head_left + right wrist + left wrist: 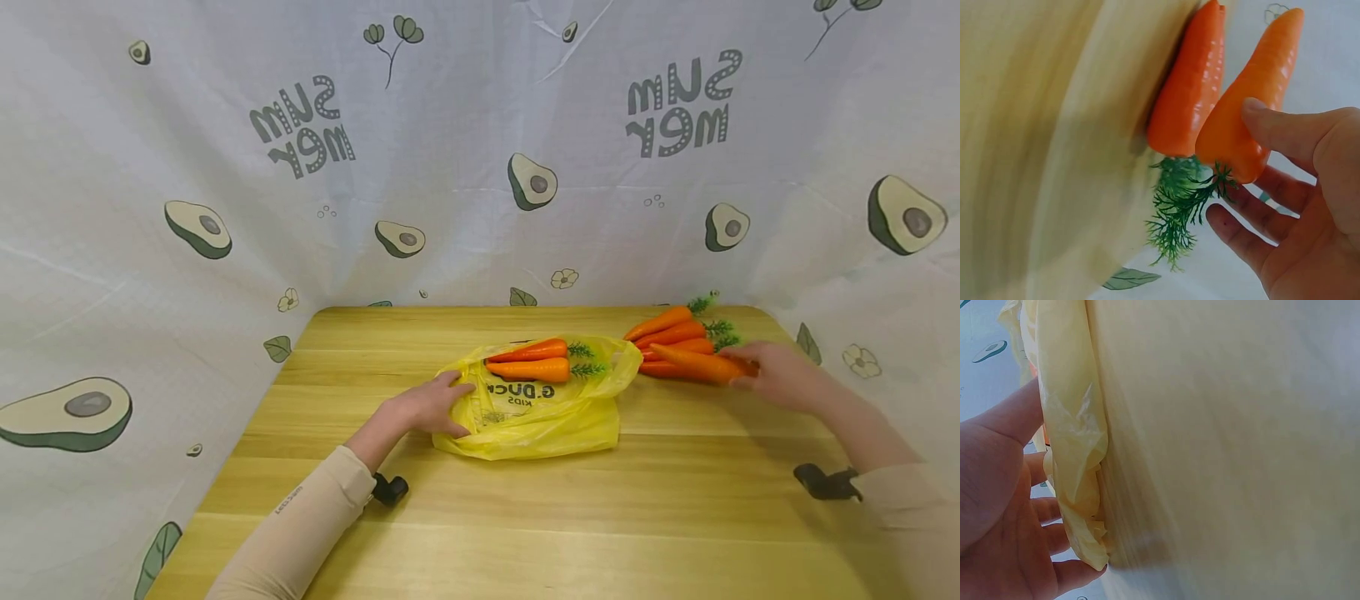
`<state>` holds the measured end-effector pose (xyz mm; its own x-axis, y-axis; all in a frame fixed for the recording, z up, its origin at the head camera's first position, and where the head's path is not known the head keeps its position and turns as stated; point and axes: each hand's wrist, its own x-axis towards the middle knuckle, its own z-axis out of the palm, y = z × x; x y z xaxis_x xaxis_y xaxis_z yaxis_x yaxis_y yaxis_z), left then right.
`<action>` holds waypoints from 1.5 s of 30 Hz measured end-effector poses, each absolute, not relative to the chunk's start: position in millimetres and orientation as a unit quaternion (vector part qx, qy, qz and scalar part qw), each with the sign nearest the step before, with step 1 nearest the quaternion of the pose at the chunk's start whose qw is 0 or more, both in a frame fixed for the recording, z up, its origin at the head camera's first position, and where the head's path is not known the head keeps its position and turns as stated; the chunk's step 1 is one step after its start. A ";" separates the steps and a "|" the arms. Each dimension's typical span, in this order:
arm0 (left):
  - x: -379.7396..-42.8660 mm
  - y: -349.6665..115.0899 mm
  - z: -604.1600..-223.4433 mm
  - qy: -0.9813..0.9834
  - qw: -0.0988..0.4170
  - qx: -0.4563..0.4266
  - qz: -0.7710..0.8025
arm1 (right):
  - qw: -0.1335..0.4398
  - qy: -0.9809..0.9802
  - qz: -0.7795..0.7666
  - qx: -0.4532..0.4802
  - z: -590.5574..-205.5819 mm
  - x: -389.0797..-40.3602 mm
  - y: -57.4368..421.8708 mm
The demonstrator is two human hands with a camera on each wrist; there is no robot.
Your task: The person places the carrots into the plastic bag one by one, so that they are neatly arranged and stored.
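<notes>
A yellow plastic bag (555, 429) with dark print lies on the wooden table. Two carrots (534, 372) with green tops lie on it, framed by its raised edges. My left hand (435, 406) is at the bag's left side, thumb and fingers spread against the edge; in the left wrist view fingertips touch the yellow film (1075, 419). My right hand (780, 379) pinches an orange carrot (1244, 119) near its leafy end, thumb on one side and fingers on the other. That carrot is tilted above another carrot (1191, 81) lying on the table.
Several more carrots (667, 333) lie in a group at the table's back right, leafy tops pointing right. The wooden table (525, 517) ends at a white avocado-print cloth (465, 167) behind and at the sides. Black wrist mounts (390, 490) sit below both forearms.
</notes>
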<state>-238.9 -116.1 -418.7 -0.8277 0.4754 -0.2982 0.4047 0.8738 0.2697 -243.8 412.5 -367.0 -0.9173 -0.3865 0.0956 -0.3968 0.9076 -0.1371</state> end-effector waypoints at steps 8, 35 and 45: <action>-239.5 -116.0 -419.4 0.952 0.178 0.230 0.095 | 0.026 -0.974 0.085 0.206 -353.4 -246.0 405.2; -240.1 -115.0 -419.2 0.952 0.180 0.229 0.095 | 0.024 -0.972 0.068 0.221 -320.8 -256.8 368.4; -238.8 -115.3 -417.5 0.952 0.184 0.225 0.098 | 0.021 -0.973 0.048 0.226 -310.1 -257.5 349.1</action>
<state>-238.8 -115.3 -417.5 -0.8307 0.4652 -0.3058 0.3932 0.8792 0.2693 -257.5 349.1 -310.1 -0.8969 -0.4376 0.0635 -0.4418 0.8932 -0.0841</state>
